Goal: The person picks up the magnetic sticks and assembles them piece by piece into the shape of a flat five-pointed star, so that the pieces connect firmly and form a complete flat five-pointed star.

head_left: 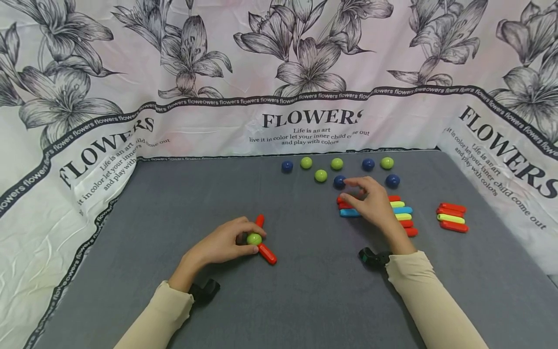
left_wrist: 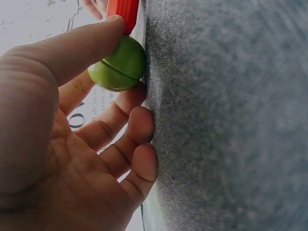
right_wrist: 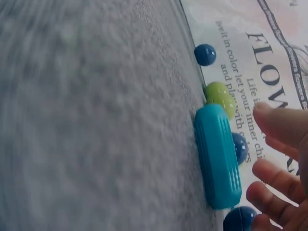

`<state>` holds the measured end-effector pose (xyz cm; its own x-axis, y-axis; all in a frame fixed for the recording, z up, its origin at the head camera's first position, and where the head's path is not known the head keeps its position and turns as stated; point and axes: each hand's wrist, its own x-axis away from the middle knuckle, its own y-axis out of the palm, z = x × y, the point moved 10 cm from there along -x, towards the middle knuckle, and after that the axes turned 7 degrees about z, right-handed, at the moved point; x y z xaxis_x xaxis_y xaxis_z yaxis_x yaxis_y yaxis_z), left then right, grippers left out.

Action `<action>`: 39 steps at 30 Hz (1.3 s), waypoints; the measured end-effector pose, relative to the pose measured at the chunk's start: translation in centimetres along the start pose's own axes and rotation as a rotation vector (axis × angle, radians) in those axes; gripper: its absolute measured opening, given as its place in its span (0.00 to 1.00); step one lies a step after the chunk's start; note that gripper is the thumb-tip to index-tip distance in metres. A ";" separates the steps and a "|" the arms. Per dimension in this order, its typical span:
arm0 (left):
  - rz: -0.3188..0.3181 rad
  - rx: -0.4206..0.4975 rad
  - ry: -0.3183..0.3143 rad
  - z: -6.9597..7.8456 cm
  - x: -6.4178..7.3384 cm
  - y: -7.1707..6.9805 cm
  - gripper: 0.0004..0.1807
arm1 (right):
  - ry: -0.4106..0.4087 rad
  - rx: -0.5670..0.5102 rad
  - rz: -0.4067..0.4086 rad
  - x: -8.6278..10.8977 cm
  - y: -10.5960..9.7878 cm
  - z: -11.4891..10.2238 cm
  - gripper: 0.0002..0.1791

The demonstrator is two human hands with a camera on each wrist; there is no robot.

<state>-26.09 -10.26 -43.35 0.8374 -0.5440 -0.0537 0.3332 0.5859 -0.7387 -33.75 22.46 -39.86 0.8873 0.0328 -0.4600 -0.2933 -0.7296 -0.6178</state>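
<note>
In the head view my left hand (head_left: 226, 242), left of the middle of the table, holds a green ball (head_left: 254, 239) between thumb and fingers. One red stick (head_left: 267, 254) runs from the ball toward the front, and another red stick (head_left: 260, 221) points to the back. The left wrist view shows the thumb against the green ball (left_wrist: 118, 65) and a red stick (left_wrist: 124, 14). Over the row of coloured sticks reaches my right hand (head_left: 370, 201), thumb and forefinger apart, the forefinger close to a blue ball (head_left: 339, 182). A blue stick (right_wrist: 217, 156) lies near its fingers in the right wrist view.
Several green and blue balls, such as a green ball (head_left: 320, 175) and a blue ball (head_left: 393, 181), lie along the back of the grey table (head_left: 305, 295). A smaller group of red and yellow sticks (head_left: 451, 219) lies at the right. Flower-printed cloth (head_left: 209, 126) rises behind.
</note>
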 end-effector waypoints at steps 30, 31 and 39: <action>0.002 0.001 0.002 0.0 0.0 -0.1 0.19 | 0.183 0.078 -0.145 -3.0 2.8 2.5 0.21; 0.001 -0.001 0.001 -0.1 0.1 -0.1 0.19 | 0.178 0.082 -0.152 -3.0 2.8 2.5 0.22; 0.047 -0.021 -0.001 0.4 -0.1 -0.2 0.23 | 0.173 0.111 -0.183 -3.1 2.9 2.6 0.23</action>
<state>-26.07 -10.09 -42.97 0.8524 -0.5156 -0.0876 0.2845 0.5976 -0.7496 -38.24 21.96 -41.90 0.9739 0.0334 -0.2243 -0.1509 -0.6427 -0.7511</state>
